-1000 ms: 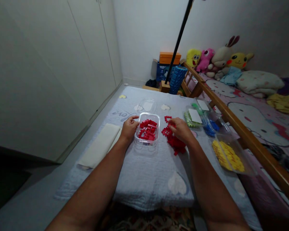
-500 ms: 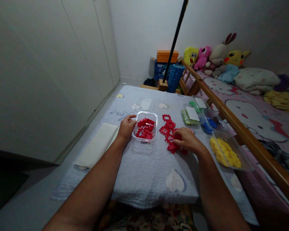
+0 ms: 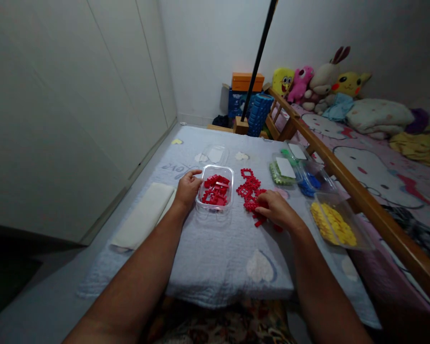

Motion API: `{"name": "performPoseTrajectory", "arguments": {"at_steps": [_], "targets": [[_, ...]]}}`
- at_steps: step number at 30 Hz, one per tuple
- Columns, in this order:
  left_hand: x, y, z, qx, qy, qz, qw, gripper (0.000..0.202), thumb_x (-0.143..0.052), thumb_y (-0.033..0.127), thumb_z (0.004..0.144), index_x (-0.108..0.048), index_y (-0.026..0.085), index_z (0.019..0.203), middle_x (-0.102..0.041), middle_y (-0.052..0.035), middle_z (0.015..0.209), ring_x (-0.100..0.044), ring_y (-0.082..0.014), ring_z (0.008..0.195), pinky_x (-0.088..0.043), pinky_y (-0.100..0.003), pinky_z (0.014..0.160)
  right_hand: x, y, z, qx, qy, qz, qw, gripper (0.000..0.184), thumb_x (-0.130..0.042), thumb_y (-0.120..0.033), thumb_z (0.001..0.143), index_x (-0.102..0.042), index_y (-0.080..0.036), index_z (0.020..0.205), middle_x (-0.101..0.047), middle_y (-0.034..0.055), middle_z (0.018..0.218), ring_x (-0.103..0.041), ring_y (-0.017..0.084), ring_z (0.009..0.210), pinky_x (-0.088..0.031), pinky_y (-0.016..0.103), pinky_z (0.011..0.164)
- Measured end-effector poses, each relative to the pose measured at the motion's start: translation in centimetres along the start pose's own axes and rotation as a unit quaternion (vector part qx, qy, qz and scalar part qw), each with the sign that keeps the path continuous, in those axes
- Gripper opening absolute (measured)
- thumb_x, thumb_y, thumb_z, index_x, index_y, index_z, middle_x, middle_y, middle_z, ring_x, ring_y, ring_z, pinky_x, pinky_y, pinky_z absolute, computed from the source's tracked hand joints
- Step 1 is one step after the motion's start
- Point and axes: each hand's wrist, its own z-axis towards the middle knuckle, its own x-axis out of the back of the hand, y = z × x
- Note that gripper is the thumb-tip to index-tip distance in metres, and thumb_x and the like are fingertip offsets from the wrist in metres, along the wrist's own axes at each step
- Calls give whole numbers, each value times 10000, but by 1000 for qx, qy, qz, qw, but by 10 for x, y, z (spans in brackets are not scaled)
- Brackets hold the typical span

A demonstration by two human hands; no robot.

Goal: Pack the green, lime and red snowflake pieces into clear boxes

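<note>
A clear plastic tub (image 3: 231,173) holds several red bricks (image 3: 215,189) on a light blue quilt (image 3: 218,253). My left hand (image 3: 187,188) curls against the tub's left wall, thumb at its far corner. A loose spread of red pieces (image 3: 249,186) lies to the right of the tub. My right hand (image 3: 276,208) rests on the near end of that spread, fingers bent and pinched over red pieces.
A clear lid (image 3: 215,154) lies beyond the tub. To the right sit tubs of green (image 3: 281,173), blue (image 3: 310,181) and yellow bricks (image 3: 333,224). A wooden bed rail (image 3: 358,191) runs along the right. A folded white cloth (image 3: 145,215) lies left. A black pole (image 3: 256,67) stands behind.
My right hand has drawn back toward me along the red pieces, from their far part to the near end. My left hand has stayed at the tub.
</note>
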Motion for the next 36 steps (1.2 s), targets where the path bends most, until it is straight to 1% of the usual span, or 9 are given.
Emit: {"name": "performPoseTrajectory", "arguments": {"at_steps": [3,6,10,12,16,20,25,31,36], "targets": [[1,0,0,-1,-3,1,1000,468,-684,292,617,-663,144,1060,-422,111,523,-355,-92,448,-278,-224,468,3,-5,5,-8,34,17,999,55,-697,-234,893,-719,-193,863,-679,56,917,-602,211,896,-417,324,818],[1,1,0,-3,-3,7,1000,461,-680,295,617,-663,141,1051,-418,113,523,-355,-91,453,-284,-224,475,9,-17,11,-11,74,58,996,45,-686,-200,892,-720,-188,918,-675,60,962,-608,204,914,-436,310,827],[1,1,-1,-4,-2,4,1000,455,-683,294,618,-660,143,1047,-416,113,525,-356,-92,454,-273,-225,473,14,-43,27,22,100,101,990,92,-665,-151,901,-712,-182,973,-685,67,1008,-622,196,957,-449,291,848],[1,0,0,-1,-3,-1,1000,457,-686,291,617,-661,146,1050,-424,110,529,-363,-93,454,-269,-225,471,12,-59,37,43,106,101,988,155,-670,-139,902,-708,-178,1046,-700,75,1032,-628,195,956,-449,293,855],[1,-4,2,-3,-3,-3,1000,458,-689,289,624,-664,147,1058,-436,104,538,-374,-95,463,-276,-222,475,2,-91,49,64,90,53,992,154,-676,-186,925,-700,-183,1077,-730,90,1049,-628,209,941,-436,316,855],[2,-6,3,-5,-1,-4,1000,479,-686,294,626,-668,137,1078,-439,103,543,-370,-92,470,-279,-218,480,-5,-113,51,19,89,-32,995,120,-641,-254,961,-702,-186,1038,-752,106,1069,-615,256,994,-392,364,879],[1,-6,3,-8,-5,0,1000,495,-679,293,627,-670,126,1092,-439,103,537,-361,-93,471,-270,-222,478,-15,-121,51,-25,107,-89,990,180,-595,-329,1001,-704,-187,1023,-755,113,1089,-593,284,1023,-346,397,888],[3,-10,5,-15,-5,11,1000,476,-676,300,638,-676,134,1084,-435,99,547,-364,-95,482,-284,-222,487,-29,-118,53,-17,122,-95,988,180,-651,-383,979,-710,-217,1013,-752,103,1100,-570,306,1061,-317,419,903],[4,-12,5,-18,-5,14,1000,464,-671,294,648,-678,139,1085,-430,102,543,-359,-93,477,-283,-220,486,-29,-115,53,-17,139,-68,988,158,-676,-363,968,-710,-209,976,-754,95,1059,-574,297,1035,-312,412,905]]}}
